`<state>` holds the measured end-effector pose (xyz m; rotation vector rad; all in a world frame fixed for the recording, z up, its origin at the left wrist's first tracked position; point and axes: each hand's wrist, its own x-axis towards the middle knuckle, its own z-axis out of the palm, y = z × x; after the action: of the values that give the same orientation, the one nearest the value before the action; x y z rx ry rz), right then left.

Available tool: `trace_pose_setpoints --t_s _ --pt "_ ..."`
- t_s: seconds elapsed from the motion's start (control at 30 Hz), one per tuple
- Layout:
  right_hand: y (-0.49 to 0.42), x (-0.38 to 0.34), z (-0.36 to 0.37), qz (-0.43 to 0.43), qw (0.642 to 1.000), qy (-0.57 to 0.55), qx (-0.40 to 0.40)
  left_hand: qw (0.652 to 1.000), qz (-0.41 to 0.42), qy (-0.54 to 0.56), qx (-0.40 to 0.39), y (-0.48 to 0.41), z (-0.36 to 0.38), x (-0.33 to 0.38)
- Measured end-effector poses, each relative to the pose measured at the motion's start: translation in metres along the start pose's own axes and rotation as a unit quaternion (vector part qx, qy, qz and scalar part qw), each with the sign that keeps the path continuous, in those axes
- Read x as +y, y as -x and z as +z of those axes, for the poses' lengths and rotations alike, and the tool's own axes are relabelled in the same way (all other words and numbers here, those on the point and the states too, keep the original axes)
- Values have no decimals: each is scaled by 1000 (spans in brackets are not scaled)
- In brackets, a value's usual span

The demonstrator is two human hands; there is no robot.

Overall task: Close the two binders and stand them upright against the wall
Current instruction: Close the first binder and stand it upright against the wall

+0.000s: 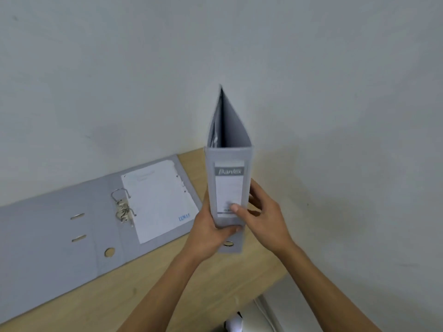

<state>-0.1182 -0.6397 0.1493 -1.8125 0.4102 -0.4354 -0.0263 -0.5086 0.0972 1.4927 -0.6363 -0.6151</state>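
Observation:
A grey closed binder stands upright with its labelled spine facing me, near the wall at the table's right end. My left hand grips its lower left side and my right hand holds its right side, thumb on the spine label. A second grey binder lies open and flat on the table to the left, its metal ring mechanism exposed. A white sheet rests on its right half.
The wooden table runs along a pale wall. Its right edge ends just past the upright binder. Below the table edge at the bottom are a white object and a cable.

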Motion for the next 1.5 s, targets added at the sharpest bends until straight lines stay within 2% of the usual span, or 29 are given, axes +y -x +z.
trace_pose_setpoints --t_s 0.43,0.6,0.73,0.9,1.2,1.5 --pt "-48 62 -43 77 996 41 -25 991 -50 -118 31 -69 19 -44" --pt "-72 74 -55 66 996 66 8 989 -58 -139 4 -109 23 -43" --pt "-93 79 -55 54 990 102 85 987 -47 -152 -24 -140 22 -44" --pt "-111 88 -47 124 984 -24 128 985 -30 -165 -25 -174 25 -43" --pt "-144 85 -54 125 986 -64 88 979 -39 -200 3 -221 34 -41" --pt "-157 90 -61 117 984 -84 102 977 -48 -209 15 -229 45 -37"
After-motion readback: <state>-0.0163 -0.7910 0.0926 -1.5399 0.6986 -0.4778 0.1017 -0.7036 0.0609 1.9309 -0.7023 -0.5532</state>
